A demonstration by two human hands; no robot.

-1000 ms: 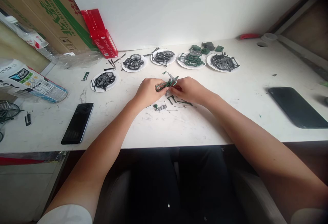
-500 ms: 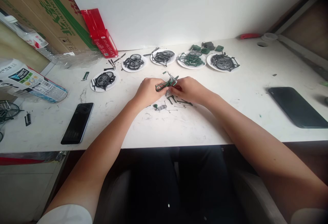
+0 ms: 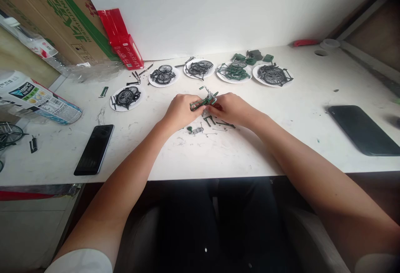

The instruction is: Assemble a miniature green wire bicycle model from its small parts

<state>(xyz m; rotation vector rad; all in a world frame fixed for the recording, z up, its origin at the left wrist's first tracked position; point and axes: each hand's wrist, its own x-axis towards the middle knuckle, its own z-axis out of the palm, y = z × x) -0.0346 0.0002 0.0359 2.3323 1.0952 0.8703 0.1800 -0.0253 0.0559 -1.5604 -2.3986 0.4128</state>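
Between my two hands is a small green model bicycle frame with silver handlebars, lifted a little above the white table. My left hand is closed on its left side. From the right, my right hand pinches it near the handlebar end. The fingertips partly hide the frame where they meet. Just below the hands lie a small green saddle, a silver rack-like part, a green forked piece and several thin rods.
White plates with model bicycle parts stand behind, including green parts and a black wheel. A phone lies left, a dark tablet-like slab right. A red box, carton and large bottle stand at left.
Almost nothing differs. Both hands stay closed on the frame in the same place, and the camera view has shifted very slightly.
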